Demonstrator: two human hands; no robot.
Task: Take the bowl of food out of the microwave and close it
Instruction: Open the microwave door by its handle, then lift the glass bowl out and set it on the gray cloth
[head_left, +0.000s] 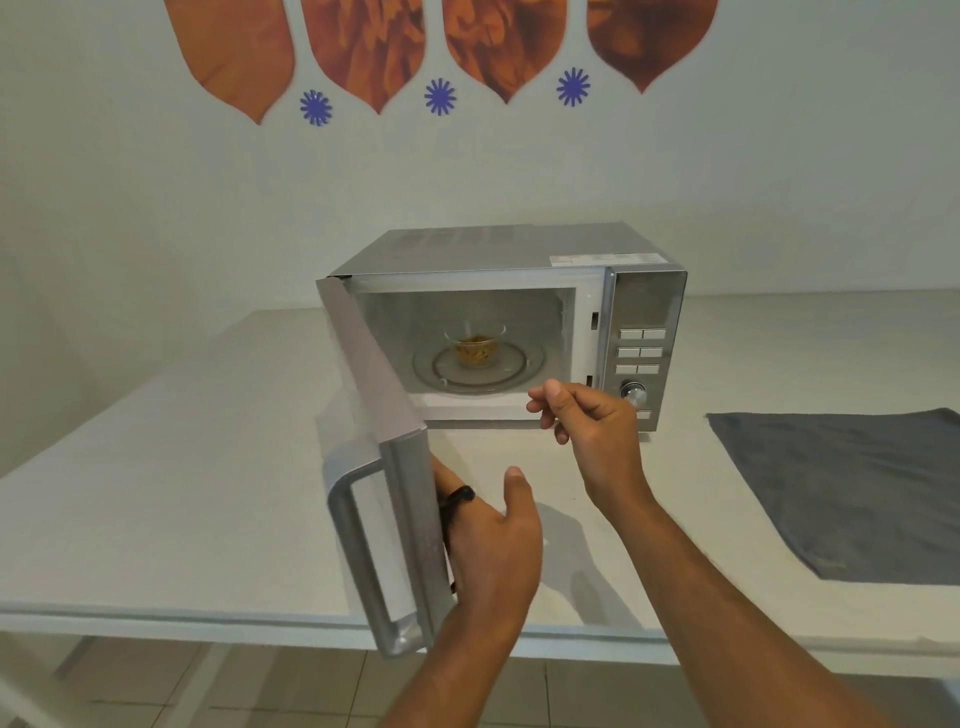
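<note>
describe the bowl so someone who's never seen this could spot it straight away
Find the silver microwave on the white table, its door swung open. Inside, on the round glass turntable, sits a small clear glass bowl of orange-brown food, the only item in there.

No text can be read. A white label (605, 259) lies on top of the microwave (498, 332) at its 1 o'clock corner, its print too small to make out.

Grey cloth (852, 493) at three o'clock on white table (182, 467); orange leaf decals (363, 47) and blue stars (439, 96) at twelve.
</note>
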